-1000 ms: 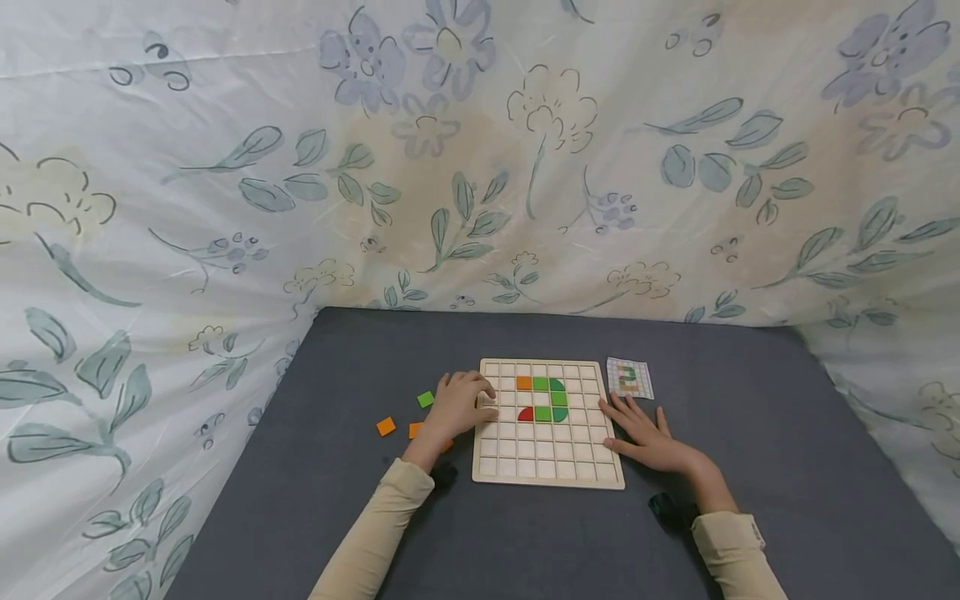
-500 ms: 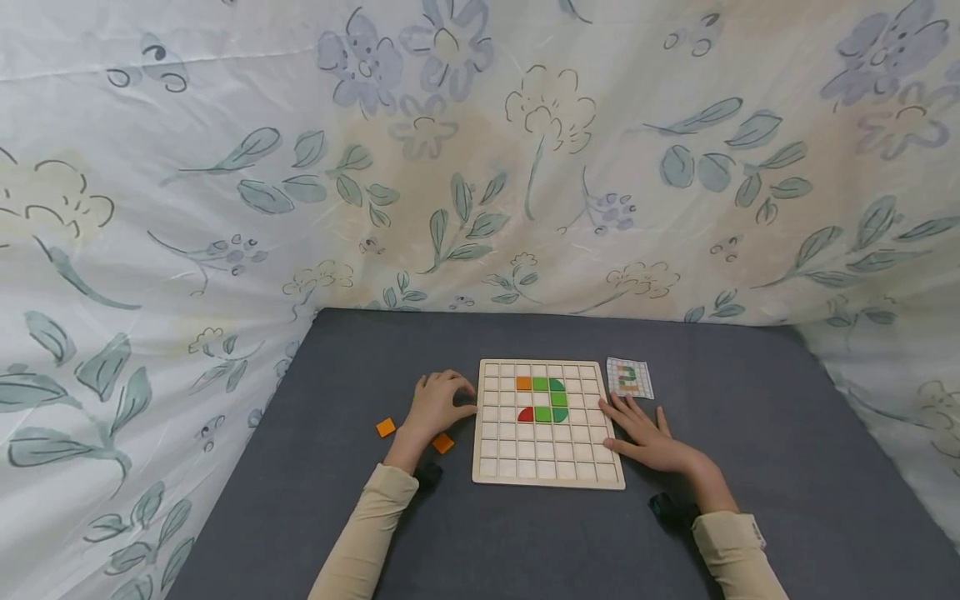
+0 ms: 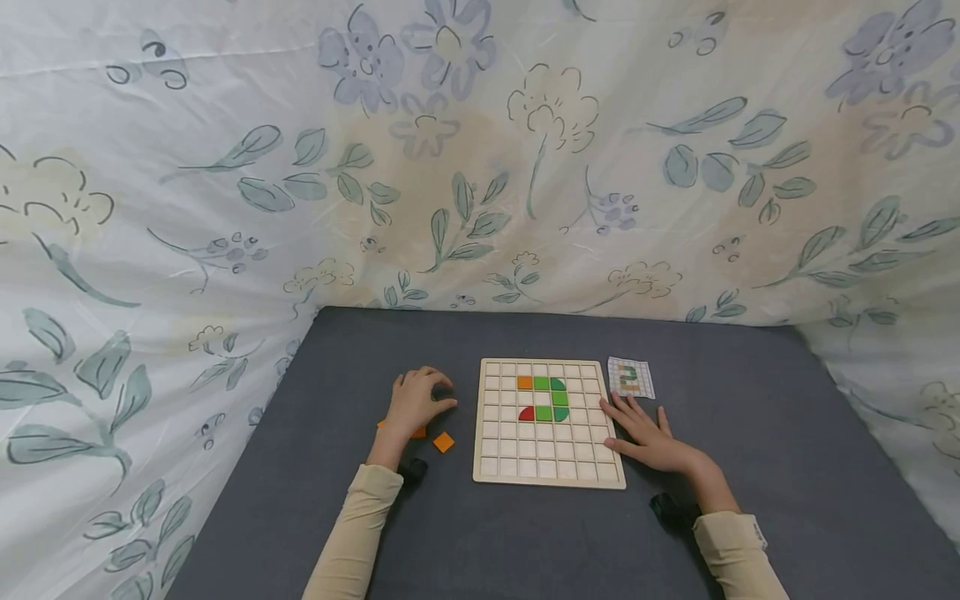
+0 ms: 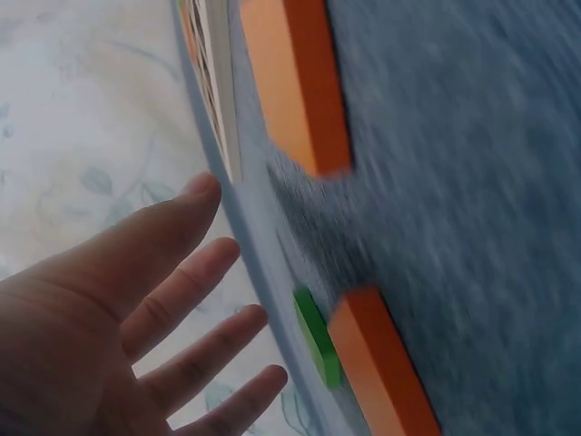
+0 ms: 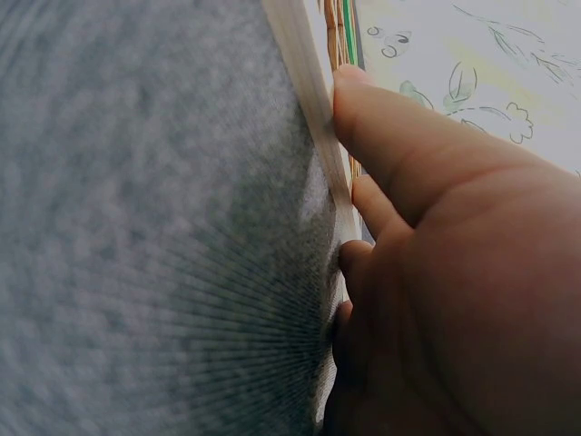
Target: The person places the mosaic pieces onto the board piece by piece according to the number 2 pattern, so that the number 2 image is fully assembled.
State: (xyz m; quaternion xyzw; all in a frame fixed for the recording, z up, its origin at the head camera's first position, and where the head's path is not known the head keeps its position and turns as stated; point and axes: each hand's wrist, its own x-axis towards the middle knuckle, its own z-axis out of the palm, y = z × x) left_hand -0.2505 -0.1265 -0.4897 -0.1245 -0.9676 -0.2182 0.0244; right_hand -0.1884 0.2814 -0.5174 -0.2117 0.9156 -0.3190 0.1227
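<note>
My left hand (image 3: 413, 404) hovers over loose tiles left of the board, thumb and fingers apart and nothing between them. In the left wrist view a green tile (image 4: 316, 338) lies beyond an orange tile (image 4: 386, 363); the head view hides the green one behind the hand. Another orange tile (image 3: 444, 442) sits in plain sight beside the wrist. The wooden grid board (image 3: 547, 462) bears an orange square (image 3: 525, 382), a red quarter-round (image 3: 527, 413) and several green pieces (image 3: 559, 398). My right hand (image 3: 648, 437) rests on the board's right edge with spread fingers.
A small pattern card (image 3: 631, 378) lies behind the right hand, next to the board's far right corner. Dark grey cloth (image 3: 525, 542) covers the table. A floral curtain (image 3: 480, 167) hangs along the back and sides.
My left hand has drawn back leftward from the board's left edge to over the loose tiles, uncovering one orange tile. The right hand stays in place on the board.
</note>
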